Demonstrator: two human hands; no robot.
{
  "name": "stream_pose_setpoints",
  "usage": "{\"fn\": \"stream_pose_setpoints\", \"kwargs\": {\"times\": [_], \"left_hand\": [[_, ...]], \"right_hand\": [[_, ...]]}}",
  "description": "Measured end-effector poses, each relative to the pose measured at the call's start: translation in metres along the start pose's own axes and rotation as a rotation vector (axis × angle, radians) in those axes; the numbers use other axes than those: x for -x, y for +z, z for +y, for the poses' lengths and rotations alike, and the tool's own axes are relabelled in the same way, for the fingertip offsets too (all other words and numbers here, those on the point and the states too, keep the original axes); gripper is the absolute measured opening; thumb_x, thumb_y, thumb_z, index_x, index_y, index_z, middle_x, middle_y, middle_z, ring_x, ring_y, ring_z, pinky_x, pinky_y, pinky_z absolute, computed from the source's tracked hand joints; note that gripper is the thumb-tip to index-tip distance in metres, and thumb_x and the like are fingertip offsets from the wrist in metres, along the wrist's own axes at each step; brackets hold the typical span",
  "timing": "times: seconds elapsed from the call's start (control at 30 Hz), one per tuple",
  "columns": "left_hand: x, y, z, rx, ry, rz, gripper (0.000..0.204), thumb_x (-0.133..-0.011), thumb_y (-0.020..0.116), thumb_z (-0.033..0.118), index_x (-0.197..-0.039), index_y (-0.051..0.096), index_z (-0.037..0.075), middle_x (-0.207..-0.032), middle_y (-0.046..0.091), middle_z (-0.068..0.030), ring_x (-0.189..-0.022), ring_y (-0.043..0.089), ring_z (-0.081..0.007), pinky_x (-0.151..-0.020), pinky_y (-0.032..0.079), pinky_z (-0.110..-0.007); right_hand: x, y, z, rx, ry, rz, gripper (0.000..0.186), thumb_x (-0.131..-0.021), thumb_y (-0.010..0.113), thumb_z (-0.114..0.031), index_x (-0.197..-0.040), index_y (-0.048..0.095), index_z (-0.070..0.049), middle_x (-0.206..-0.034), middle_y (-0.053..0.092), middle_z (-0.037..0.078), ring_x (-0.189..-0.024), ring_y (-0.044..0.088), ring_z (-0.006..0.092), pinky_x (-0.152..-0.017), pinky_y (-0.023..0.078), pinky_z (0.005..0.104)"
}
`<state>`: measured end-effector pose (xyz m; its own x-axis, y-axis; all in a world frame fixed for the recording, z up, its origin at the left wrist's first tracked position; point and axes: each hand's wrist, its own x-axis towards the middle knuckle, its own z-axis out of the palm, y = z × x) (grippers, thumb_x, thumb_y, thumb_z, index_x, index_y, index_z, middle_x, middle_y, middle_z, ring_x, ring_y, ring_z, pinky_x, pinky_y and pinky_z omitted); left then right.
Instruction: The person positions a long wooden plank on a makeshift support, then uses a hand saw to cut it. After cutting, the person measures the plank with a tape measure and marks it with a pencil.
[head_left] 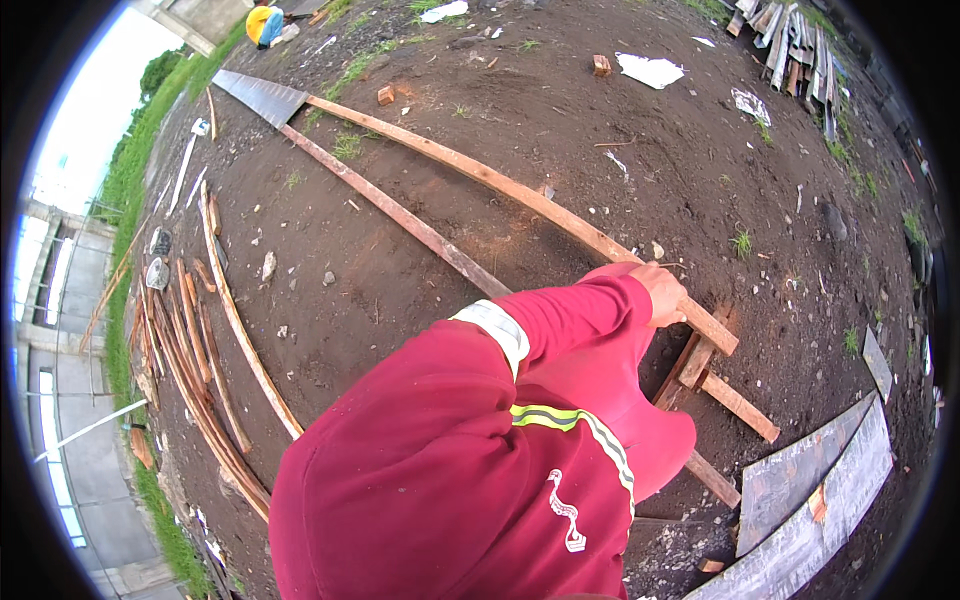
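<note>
My left hand (660,293) is closed over a long wooden beam (490,178), near its closer end. The sleeve of my left arm (575,318) is dark red. The beam slants away to the far left, where a grey metal sheet (262,97) lies across its end and that of a second, redder beam (400,213). Just right of my hand, the beam's near end lies over a small wooden support (697,362) of crossed pieces. A short wooden bar (740,405) sticks out from that support. My right hand does not show.
Long wooden poles (190,370) lie in a heap on the left. Grey metal sheets (815,500) rest at the lower right. A stack of boards (790,50) is at the far right. Brick pieces (601,65) and white scraps (650,70) dot the dark soil.
</note>
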<state>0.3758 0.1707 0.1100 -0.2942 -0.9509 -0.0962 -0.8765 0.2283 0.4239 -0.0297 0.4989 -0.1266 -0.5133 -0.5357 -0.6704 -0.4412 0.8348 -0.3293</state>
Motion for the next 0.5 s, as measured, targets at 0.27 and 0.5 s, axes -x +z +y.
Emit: {"fn": "stream_pose_setpoints", "kwargs": {"times": [0.27, 0.5], "left_hand": [[-0.006, -0.004, -0.004, -0.030, -0.011, -0.009, 0.045, -0.080, 0.057, 0.041, -0.110, 0.061, 0.007, -0.096, 0.064, -0.0157, -0.093, 0.060, -0.0311, -0.084, 0.046, -0.039], [-0.011, -0.004, -0.005, -0.071, 0.001, -0.002, 0.047, -0.081, 0.057, 0.042, -0.110, 0.061, 0.006, -0.102, 0.063, -0.0157, -0.097, 0.059, -0.0309, -0.086, 0.045, -0.038]], "right_hand": [[0.060, 0.008, -0.039, -0.262, 0.180, 0.014, 0.028, -0.079, 0.055, -0.017, -0.104, 0.060, -0.004, -0.083, 0.064, 0.012, -0.071, 0.063, 0.0203, -0.055, 0.049, 0.0328], [0.069, 0.039, -0.015, -0.285, 0.214, -0.015, 0.034, -0.075, 0.063, -0.031, -0.099, 0.065, -0.007, -0.096, 0.065, 0.017, -0.093, 0.062, 0.0300, -0.083, 0.048, 0.0359]]}}
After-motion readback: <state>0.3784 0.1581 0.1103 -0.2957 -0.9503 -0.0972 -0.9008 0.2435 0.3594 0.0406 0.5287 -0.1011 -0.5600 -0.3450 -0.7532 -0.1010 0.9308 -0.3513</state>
